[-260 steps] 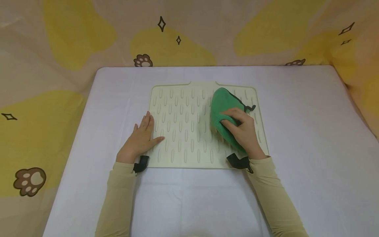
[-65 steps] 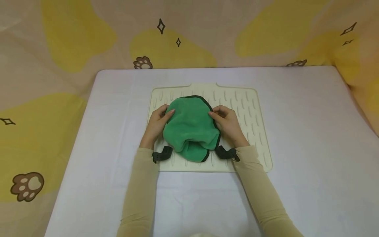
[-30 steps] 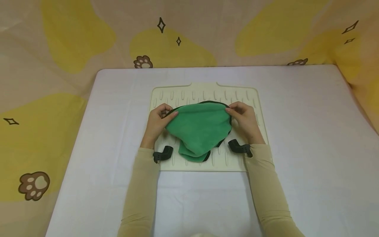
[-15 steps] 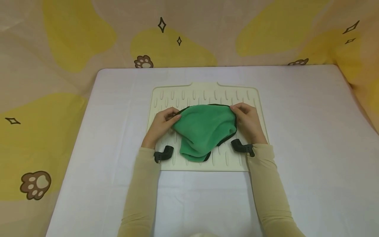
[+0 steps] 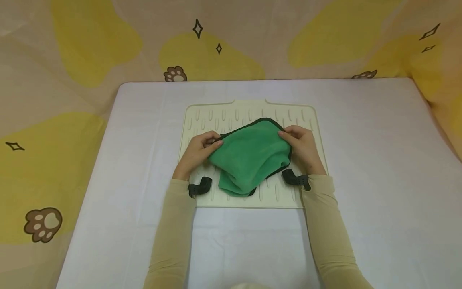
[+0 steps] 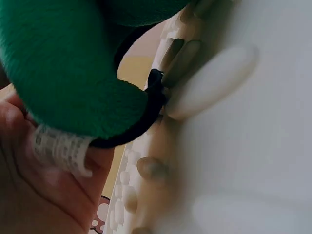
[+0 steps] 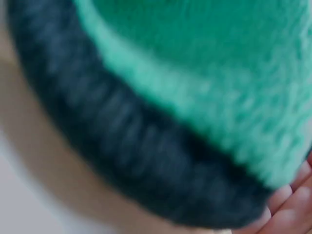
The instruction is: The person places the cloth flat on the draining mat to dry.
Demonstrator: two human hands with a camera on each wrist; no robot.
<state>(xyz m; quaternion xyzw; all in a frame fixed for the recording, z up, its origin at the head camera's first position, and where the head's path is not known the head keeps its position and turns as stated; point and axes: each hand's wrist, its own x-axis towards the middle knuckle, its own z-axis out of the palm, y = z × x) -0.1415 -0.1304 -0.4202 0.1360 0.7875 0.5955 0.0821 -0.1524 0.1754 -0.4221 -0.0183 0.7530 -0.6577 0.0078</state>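
Nearest me, two beige sleeves reach from six o'clock over the white tabletop (image 5: 361,160). The left hand (image 5: 195,154) and right hand (image 5: 303,148) each pinch an edge of the green cloth (image 5: 252,156) with curled fingers (image 5: 213,141), at nine and three o'clock. The cloth sags at the middle of the cream ribbed mat (image 5: 231,112); the paw-print backdrop (image 5: 175,74) stands at twelve o'clock.

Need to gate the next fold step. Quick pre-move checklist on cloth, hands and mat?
1. Left hand pinches the green cloth at its left edge: ok.
2. Right hand pinches the cloth's right edge: ok.
3. Cloth spread flat: not ok, its near part is bunched.
4. Cloth over the cream ridged mat, inside its edges: ok.
5. Mat lies flat on the white table: ok.
6. Cloth's label side up or down: cannot tell.
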